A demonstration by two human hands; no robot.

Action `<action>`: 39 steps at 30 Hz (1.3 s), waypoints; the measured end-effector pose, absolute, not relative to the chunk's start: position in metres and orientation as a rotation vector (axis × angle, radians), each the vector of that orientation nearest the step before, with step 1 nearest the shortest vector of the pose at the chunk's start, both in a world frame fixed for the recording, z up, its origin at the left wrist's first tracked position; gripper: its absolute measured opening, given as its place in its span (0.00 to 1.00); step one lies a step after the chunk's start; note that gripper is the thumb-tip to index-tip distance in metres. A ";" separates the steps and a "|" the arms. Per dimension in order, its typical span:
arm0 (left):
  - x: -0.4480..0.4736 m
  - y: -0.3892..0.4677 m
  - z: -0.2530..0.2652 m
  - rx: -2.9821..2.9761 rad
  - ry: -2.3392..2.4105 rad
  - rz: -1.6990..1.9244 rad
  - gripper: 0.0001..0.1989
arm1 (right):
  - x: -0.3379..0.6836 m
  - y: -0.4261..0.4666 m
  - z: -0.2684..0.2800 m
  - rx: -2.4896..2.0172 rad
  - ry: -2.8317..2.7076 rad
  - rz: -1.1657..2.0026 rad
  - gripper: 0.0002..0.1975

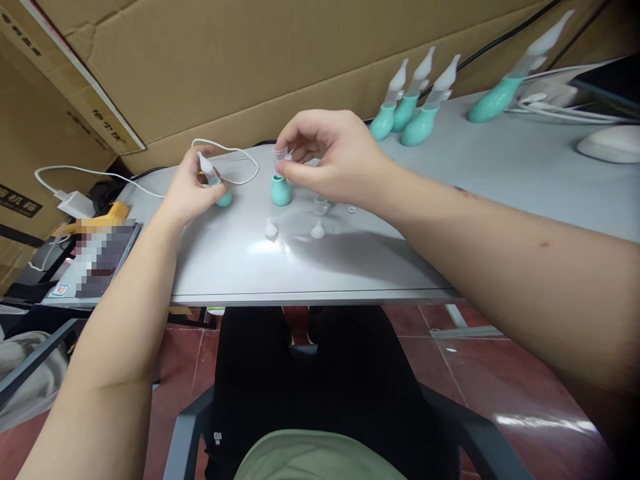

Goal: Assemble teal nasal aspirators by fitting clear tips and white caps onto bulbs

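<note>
My left hand [187, 187] is closed around a bulb nasal aspirator [225, 198] with a teal bulb and a white tip pointing up. Between the thumb and fingers of my right hand [335, 153] is a small transparent plastic chamber [281, 155]. Directly below it, a teal bulb [281, 192] stands upright on the table, its mouth open at the top; whether the two touch I cannot tell. Two white nozzle tips, one at the left [271, 230] and one at the right [318, 230], stand nearer the table's front edge. Another transparent chamber [321, 205] and a small white ring [351, 210] lie under my right wrist.
Several assembled aspirators [420, 127] stand or lean at the back right, one [497, 99] farther right. A white mouse [610, 143] and cables are at the right edge. On the left are a white charger [77, 204], a yellow tool [117, 212] and a blurred-out device [107, 260].
</note>
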State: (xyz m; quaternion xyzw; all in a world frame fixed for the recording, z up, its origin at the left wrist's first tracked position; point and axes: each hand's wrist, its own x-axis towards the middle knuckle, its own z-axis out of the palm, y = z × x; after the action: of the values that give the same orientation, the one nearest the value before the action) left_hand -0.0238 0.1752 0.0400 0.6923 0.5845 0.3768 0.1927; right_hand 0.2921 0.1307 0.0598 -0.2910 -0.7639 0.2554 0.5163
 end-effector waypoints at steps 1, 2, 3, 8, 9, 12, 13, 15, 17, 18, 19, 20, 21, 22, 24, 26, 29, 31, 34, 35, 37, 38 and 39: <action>-0.026 0.178 0.038 1.970 1.642 1.063 0.46 | 0.292 0.130 0.060 -0.704 -1.830 0.618 0.20; -0.029 0.181 0.036 2.003 1.644 1.076 0.47 | 0.291 0.130 0.060 -0.704 -1.837 0.622 0.20; -0.031 0.184 0.034 2.046 1.639 1.099 0.48 | 0.291 0.130 0.060 -0.697 -1.842 0.622 0.20; -0.027 0.179 0.033 2.346 1.423 1.619 0.56 | 0.296 0.134 0.056 -0.680 -1.841 0.604 0.15; -0.021 0.174 0.034 2.422 1.305 1.777 0.55 | 0.296 0.134 0.055 -0.686 -1.843 0.604 0.15; 0.001 0.154 0.039 2.721 0.997 1.938 0.37 | 0.296 0.135 0.054 -0.675 -1.830 0.600 0.15; 0.009 0.150 0.039 2.790 1.012 1.849 0.34 | 0.296 0.135 0.054 -0.670 -1.828 0.603 0.16; 0.021 0.145 0.036 2.843 1.053 1.540 0.34 | 0.295 0.136 0.054 -0.668 -1.822 0.615 0.16; 0.030 0.145 0.032 2.819 1.081 1.293 0.35 | 0.295 0.137 0.053 -0.677 -1.820 0.619 0.14; 0.034 0.146 0.030 2.790 1.087 1.214 0.34 | 0.295 0.137 0.053 -0.675 -1.816 0.612 0.13; 0.037 0.147 0.028 2.753 1.097 1.156 0.33 | 0.295 0.138 0.052 -0.670 -1.813 0.598 0.12; 0.041 0.147 0.028 2.710 1.117 1.112 0.33 | 0.295 0.138 0.051 -0.663 -1.814 0.583 0.12; 0.044 0.147 0.028 2.663 1.149 1.071 0.33 | 0.296 0.138 0.050 -0.661 -1.819 0.572 0.12; 0.048 0.146 0.028 2.611 1.194 1.027 0.32 | 0.296 0.138 0.050 -0.662 -1.819 0.563 0.12; 0.057 0.143 0.032 2.499 1.305 0.922 0.30 | 0.296 0.138 0.049 -0.680 -1.806 0.560 0.13; 0.066 0.139 0.036 2.377 1.390 0.809 0.24 | 0.296 0.138 0.048 -0.698 -1.799 0.564 0.15; 0.073 0.136 0.038 2.233 1.433 0.799 0.17 | 0.295 0.140 0.047 -0.700 -1.830 0.535 0.12; 0.074 0.137 0.034 2.172 1.362 0.856 0.14 | 0.295 0.141 0.046 -0.696 -1.850 0.497 0.10; 0.069 0.142 0.026 2.097 1.201 0.946 0.12 | 0.294 0.142 0.046 -0.696 -1.831 0.502 0.10; 0.067 0.145 0.024 2.077 1.162 0.975 0.11 | 0.294 0.142 0.047 -0.696 -1.818 0.530 0.10; 0.062 0.149 0.021 2.050 1.108 1.024 0.12 | 0.294 0.140 0.049 -0.706 -1.788 0.611 0.12; 0.059 0.151 0.021 2.042 1.087 1.046 0.12 | 0.294 0.139 0.050 -0.707 -1.776 0.656 0.12; 0.057 0.152 0.021 2.039 1.068 1.061 0.13 | 0.294 0.137 0.051 -0.703 -1.766 0.695 0.12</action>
State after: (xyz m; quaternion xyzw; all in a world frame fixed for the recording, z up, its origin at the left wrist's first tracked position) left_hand 0.0570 0.1521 0.0208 0.7677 0.4021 0.3996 0.2988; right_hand 0.2936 0.1374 0.0512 -0.2946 -0.7399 0.2913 0.5300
